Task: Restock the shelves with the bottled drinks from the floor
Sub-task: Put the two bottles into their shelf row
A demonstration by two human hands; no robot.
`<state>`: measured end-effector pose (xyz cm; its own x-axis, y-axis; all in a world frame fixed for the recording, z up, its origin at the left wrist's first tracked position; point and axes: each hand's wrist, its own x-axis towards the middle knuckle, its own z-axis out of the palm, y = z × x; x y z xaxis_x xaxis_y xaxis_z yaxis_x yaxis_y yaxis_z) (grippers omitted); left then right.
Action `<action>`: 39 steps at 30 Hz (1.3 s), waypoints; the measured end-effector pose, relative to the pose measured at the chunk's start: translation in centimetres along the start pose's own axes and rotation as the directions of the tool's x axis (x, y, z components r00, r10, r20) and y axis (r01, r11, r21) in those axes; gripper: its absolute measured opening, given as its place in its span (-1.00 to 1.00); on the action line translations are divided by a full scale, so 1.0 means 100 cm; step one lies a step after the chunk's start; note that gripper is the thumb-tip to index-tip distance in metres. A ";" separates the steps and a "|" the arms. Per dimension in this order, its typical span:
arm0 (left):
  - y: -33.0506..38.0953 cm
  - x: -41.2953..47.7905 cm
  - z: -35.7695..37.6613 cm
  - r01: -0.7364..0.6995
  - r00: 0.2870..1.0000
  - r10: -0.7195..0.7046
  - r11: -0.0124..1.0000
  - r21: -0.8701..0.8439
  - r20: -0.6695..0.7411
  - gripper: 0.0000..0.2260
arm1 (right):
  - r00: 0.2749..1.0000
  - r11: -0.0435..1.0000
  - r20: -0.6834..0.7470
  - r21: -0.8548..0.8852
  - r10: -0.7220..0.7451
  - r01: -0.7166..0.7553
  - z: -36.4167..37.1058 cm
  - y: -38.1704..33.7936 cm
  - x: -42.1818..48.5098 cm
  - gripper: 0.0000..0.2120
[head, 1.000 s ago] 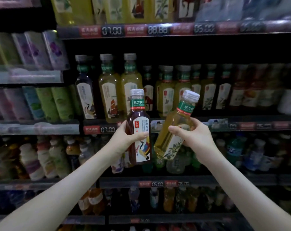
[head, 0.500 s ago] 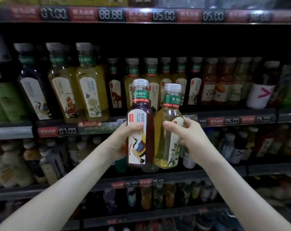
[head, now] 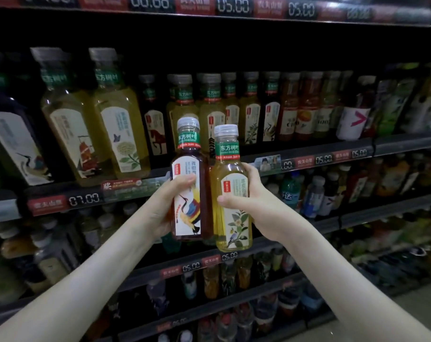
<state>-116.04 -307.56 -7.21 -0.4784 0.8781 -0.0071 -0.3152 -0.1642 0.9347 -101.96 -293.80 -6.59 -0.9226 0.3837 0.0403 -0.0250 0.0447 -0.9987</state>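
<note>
My left hand (head: 163, 208) grips a dark brown tea bottle (head: 189, 183) with a crane on its white label. Beside it, my right hand (head: 256, 206) grips a pale yellow tea bottle (head: 231, 191) with a flower-and-bird label. Both bottles stand upright, side by side and nearly touching, held in front of the edge of the middle shelf (head: 332, 156). Behind them on that shelf stands a row of similar tea bottles (head: 209, 104) with green neck bands.
Larger tea bottles (head: 115, 112) fill the shelf's left part, mixed drinks (head: 352, 112) its right. Red and black price tags (head: 64, 202) line the shelf edges. Lower shelves (head: 209, 262) hold several more bottles. A strip of pale floor (head: 406, 302) shows at the lower right.
The view has swung right and closer to the shelf. The yellow bottle went from tilted to upright beside the brown one, and both now sit a little further right along the shelf.
</note>
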 end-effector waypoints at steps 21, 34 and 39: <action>0.025 0.047 0.034 -0.208 0.925 0.280 0.939 0.273 -0.257 -0.55 | 0.670 0.846 -0.528 -0.221 -0.522 0.485 -0.118 -0.040 0.048 -0.27; 0.010 0.107 0.081 -0.277 0.820 0.371 0.923 0.267 -0.436 -0.38 | 0.769 0.893 -0.468 -0.116 -0.435 0.434 -0.209 -0.043 0.115 -0.24; 0.006 0.114 0.089 -0.297 0.793 0.391 0.918 0.263 -0.468 -0.48 | 0.873 0.904 -0.244 -0.186 -0.422 0.385 -0.190 -0.045 0.141 -0.20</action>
<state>-114.43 -293.66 -3.54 -0.8859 0.4215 0.1934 0.0686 -0.2933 0.9535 -107.56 -271.04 -0.96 -0.7012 0.5412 0.4642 -0.3063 0.3592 -0.8816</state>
